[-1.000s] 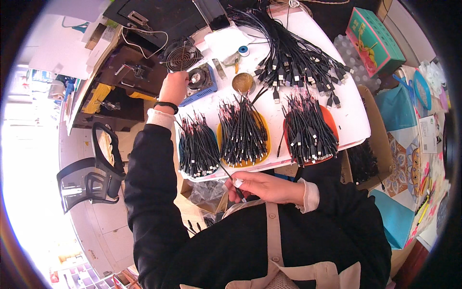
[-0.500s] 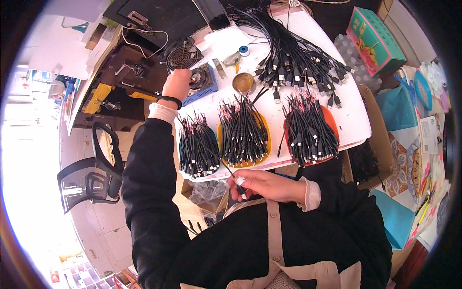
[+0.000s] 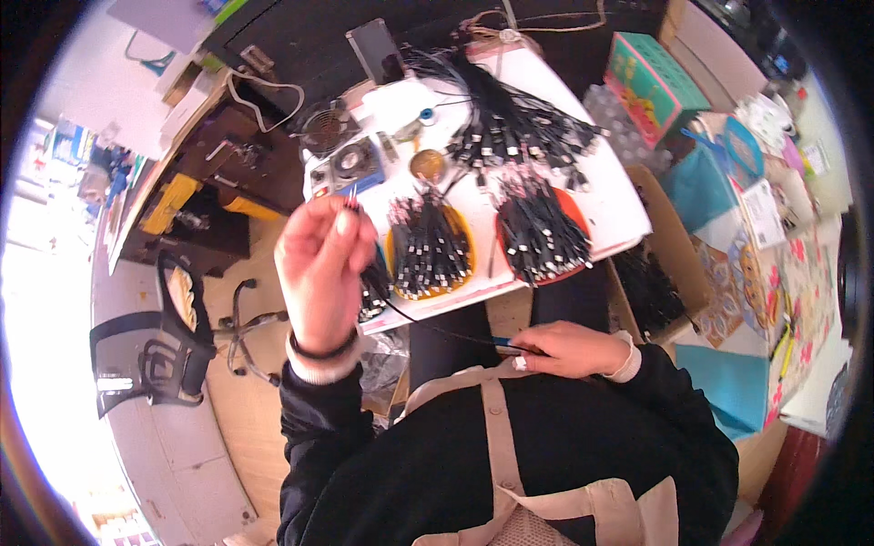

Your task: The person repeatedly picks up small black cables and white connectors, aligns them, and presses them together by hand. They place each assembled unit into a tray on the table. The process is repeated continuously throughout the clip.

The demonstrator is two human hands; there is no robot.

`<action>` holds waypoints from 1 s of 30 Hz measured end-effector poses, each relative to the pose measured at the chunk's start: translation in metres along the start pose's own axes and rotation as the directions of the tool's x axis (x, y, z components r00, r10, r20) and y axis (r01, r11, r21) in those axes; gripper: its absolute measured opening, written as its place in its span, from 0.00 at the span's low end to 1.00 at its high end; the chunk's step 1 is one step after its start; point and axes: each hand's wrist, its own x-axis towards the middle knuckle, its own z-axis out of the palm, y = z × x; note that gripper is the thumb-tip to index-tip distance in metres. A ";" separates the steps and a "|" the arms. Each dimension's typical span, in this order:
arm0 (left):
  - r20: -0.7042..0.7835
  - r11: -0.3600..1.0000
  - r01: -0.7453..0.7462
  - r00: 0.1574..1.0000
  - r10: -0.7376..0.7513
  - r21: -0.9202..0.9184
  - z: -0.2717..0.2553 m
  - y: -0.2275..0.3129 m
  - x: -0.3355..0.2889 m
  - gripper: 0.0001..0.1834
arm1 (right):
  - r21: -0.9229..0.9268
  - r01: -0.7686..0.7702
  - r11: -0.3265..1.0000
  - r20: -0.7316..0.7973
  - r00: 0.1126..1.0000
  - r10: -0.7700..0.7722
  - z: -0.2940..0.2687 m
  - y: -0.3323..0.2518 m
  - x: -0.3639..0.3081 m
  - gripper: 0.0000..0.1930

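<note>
My left hand [image 3: 319,273] is raised in front of the table's near left corner. Its thumb and fingers pinch the end of a black cable, with thin wire tips sticking up above them. From there the thin black cable [image 3: 437,328] sags across my lap to my right hand [image 3: 574,350], whose fingers are closed round its other end; the plug is hidden. Behind my left hand, a bundle of cut black cables [image 3: 373,287] is partly covered. Similar bundles fill a yellow tray [image 3: 470,237] and an orange tray [image 3: 583,218].
A blue boxy device [image 3: 369,175] with a round top and a fan [image 3: 328,129] stand at the table's back left, near a round tin [image 3: 427,165]. Loose USB cables [image 3: 519,118] are heaped at the back right. A cardboard box [image 3: 687,264] stands right of the table, an office chair [image 3: 159,337] left.
My left hand has come back from the blue device toward me, and now pinches the cable's wire end. My right hand has shifted right and lower, with the cable stretched between both hands.
</note>
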 end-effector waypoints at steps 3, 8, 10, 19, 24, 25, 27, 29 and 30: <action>0.188 0.936 0.153 0.977 -0.096 -0.318 0.052 0.000 -0.043 0.06 | -0.098 0.231 0.968 -0.581 0.776 -0.244 -0.003 -0.028 -0.021 0.25; 0.374 0.858 0.247 0.925 -0.070 -0.450 0.130 -0.027 -0.060 0.07 | 0.391 0.446 0.805 -0.641 0.760 -0.110 0.002 -0.064 -0.040 0.17; 0.447 0.864 0.267 0.893 -0.055 -0.427 0.144 -0.032 -0.056 0.13 | 0.156 0.368 0.917 -0.798 0.594 -0.103 -0.005 -0.063 -0.053 0.16; 0.341 0.954 0.280 0.891 -0.299 0.105 0.070 -0.057 -0.051 0.14 | 0.026 0.206 0.978 -0.995 -0.087 0.045 -0.086 0.013 -0.192 0.14; 0.065 0.788 0.476 0.840 -0.539 0.392 0.000 -0.079 -0.092 0.09 | 0.122 0.018 0.992 -0.992 0.017 0.122 -0.105 0.120 -0.157 0.12; 0.009 0.781 0.464 0.858 -0.514 0.419 -0.012 -0.080 -0.098 0.09 | 0.209 -0.094 0.973 -0.976 0.046 0.214 -0.106 0.150 -0.145 0.12; -0.098 0.747 0.437 0.886 -0.453 0.502 -0.029 -0.079 -0.099 0.09 | 0.249 -0.259 0.933 -0.951 0.119 0.287 -0.101 0.206 -0.118 0.13; -0.160 0.727 0.331 0.942 -0.296 0.602 -0.043 -0.076 -0.093 0.08 | 0.393 -0.380 0.837 -0.851 0.195 0.487 -0.096 0.252 -0.096 0.13; -0.166 0.732 0.267 0.964 -0.209 0.627 -0.049 -0.075 -0.087 0.07 | 0.072 -0.556 0.828 -0.961 0.185 0.208 -0.087 0.266 -0.087 0.15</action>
